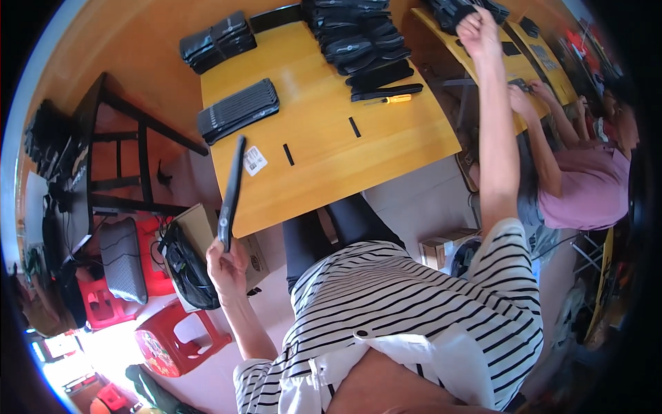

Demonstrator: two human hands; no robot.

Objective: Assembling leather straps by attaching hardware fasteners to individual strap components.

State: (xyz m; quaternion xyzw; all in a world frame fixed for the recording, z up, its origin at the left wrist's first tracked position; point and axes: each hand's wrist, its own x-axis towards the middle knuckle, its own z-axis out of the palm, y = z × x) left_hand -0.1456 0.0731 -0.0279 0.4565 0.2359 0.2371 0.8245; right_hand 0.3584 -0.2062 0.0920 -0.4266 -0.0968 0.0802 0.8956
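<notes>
My left hand (227, 265), at the table's near left corner, is closed round the lower end of a long, narrow black strip (233, 192). The strip slants up over the table edge, with a small pale mark near the hand. My right arm reaches far forward and right, past the table. There my right hand (480, 34) is curled closed against a heap of black pieces (448, 12) on a neighbouring table. Whatever its fingers hold cannot be made out. Near the left hand's strip, a white label (254, 161) and a short black strip (288, 154) lie on the table.
The yellow table (324, 179) bears a tall black stack (358, 34), a bundle (218, 43), a row of black strips (239, 110) and a yellow-handled screwdriver (396, 99). A red stool (176, 345) stands at left. A co-worker in pink (586, 186) sits at right.
</notes>
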